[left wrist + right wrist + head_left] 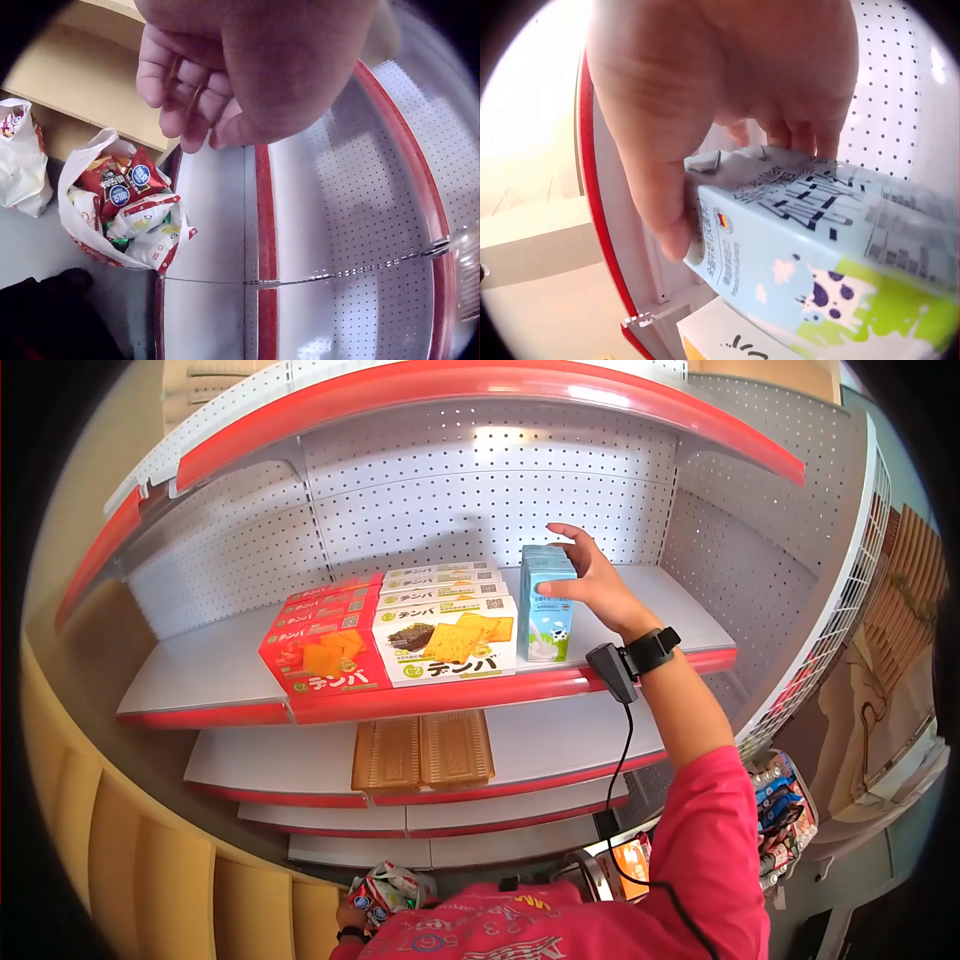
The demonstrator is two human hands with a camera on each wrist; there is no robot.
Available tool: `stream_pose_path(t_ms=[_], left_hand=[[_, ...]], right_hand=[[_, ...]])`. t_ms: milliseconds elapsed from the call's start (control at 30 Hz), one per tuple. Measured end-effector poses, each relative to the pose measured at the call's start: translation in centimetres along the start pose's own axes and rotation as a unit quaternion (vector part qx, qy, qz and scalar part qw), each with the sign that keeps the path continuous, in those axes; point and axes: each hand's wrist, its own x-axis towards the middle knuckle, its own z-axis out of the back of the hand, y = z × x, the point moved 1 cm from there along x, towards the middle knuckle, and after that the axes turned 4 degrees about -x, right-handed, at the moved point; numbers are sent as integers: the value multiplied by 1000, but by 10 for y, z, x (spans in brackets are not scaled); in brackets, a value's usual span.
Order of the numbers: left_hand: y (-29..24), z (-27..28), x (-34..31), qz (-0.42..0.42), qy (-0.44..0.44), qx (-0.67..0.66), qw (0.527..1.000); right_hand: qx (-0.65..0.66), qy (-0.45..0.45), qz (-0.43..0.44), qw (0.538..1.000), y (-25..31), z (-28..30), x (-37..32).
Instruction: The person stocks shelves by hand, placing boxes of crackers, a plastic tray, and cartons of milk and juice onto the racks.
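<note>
My right hand (600, 592) is at the top of a light-blue milk carton (547, 628) that stands upright at the shelf's front. In the right wrist view, the thumb presses one side of the carton (802, 240), printed with a cow, and the other fingers bend over its far edge, tips hidden. Left of it stand white cracker boxes (445, 645) and red cracker boxes (325, 650) in rows. Low by the body, my left hand (352, 918) hangs loosely curled with nothing in it. Below it, in the left wrist view, is a plastic bag (67, 199) of snack packs.
A red-edged shelf (220, 715) bears the boxes, with another red-edged shelf (600, 395) overhead and a perforated panel (410, 490) behind. Two brown trays (455, 750) lie one level down. A second bag (22, 169) stands at the left. A cable (618, 770) hangs from the right wrist.
</note>
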Motion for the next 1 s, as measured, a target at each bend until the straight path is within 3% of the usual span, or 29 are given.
stream_pose_path(t_ms=[33, 100, 133, 233, 300, 400, 533, 600, 633, 733, 800, 833, 933, 1000], left_hand=[[-3, 8, -3, -1, 1, 1, 1000], [-18, 28, -11, -125, 48, 82, 988], [-24, 30, -10, -125, 51, 83, 987], [-36, 30, -9, -96, 80, 92, 988], [-43, 29, -10, 47, -9, -38, 998], [-64, 67, -25, 33, 2, -51, 998], [-58, 43, -9, 66, -24, -47, 996], [-42, 7, 4, 36, -6, -28, 999], [-48, 21, -3, 36, -6, -27, 999], [-70, 50, -21, 63, -25, -44, 997], [-75, 46, -24, 165, -68, -78, 981], [-74, 46, -26, 166, -67, -78, 981], [-63, 39, -21, 125, -37, -53, 990], [-55, 27, -19, -30, 29, 99, 994]], right_hand=[[0, -1, -1, 1000, 0, 1, -2], [-9, 7, -24, 1000, -2, 3, -7], [-10, 7, -26, 1000, -7, 4, -9], [-39, 113, -62, 991, -15, 1, -14], [-61, 122, -81, 987, -18, 0, -17], [-77, 124, -101, 984, -20, -1, -22], [-58, 100, -82, 990, -28, -3, -25], [-43, 102, -84, 990, -23, -5, -29], [-27, 104, -86, 990, -21, -5, -31], [-19, 111, -62, 992, -22, -7, -33], [-25, 110, -60, 992, -24, -6, -33], [-32, 108, -58, 992, -25, -6, -33], [-26, 109, -63, 992, -30, -6, -32], [-28, 112, -56, 992, -33, -5, -31]])
